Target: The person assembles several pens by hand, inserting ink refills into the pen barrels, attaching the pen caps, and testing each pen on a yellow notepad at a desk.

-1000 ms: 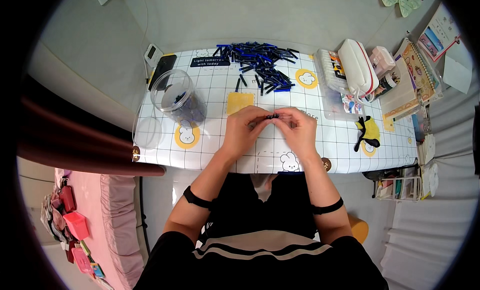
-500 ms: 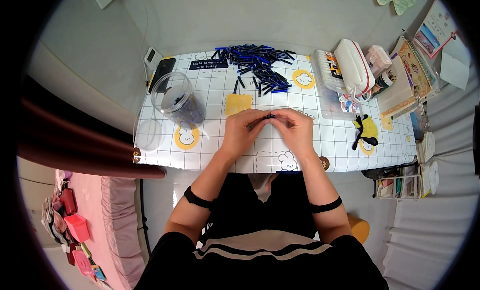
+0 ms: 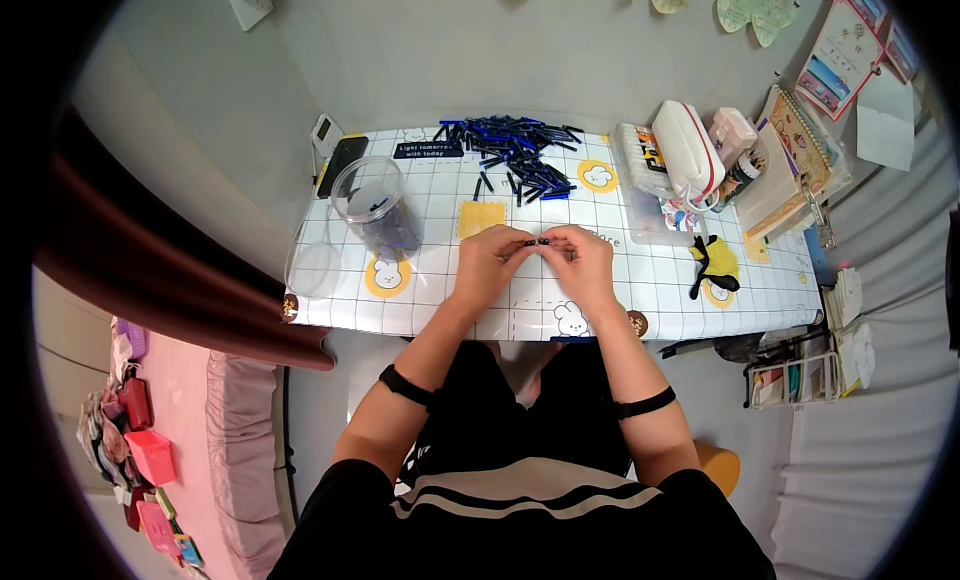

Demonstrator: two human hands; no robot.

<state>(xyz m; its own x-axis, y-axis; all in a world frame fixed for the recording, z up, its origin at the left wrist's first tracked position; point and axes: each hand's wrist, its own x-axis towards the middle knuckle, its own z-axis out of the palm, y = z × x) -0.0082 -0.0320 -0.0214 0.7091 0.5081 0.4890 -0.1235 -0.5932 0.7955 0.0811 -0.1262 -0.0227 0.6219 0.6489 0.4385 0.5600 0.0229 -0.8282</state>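
Note:
Over the middle of the table, my left hand [image 3: 486, 263] and my right hand [image 3: 584, 264] face each other with thumbs and fingers pinched. Small dark pieces that look like ink cartridges [image 3: 543, 242] show at the fingertips of both hands, with a narrow light gap between them. Most of each piece is covered by the fingers. Beyond my hands lies a loose pile of blue and black ink cartridges [image 3: 515, 145]. A clear round plastic jar [image 3: 377, 205] to the left of my hands holds more dark blue cartridges, with its top uncovered.
A clear lid [image 3: 314, 270] lies by the jar, and a black phone [image 3: 344, 166] sits behind it. At the right are a white pencil case [image 3: 688, 150], a clear plastic box [image 3: 640, 205], a yellow and black cloth item [image 3: 716, 264] and upright notebooks [image 3: 800, 155].
My fingertips have parted slightly, and a small gap now shows between the dark pieces. The whole view has tilted a little; the pile and jar look undisturbed.

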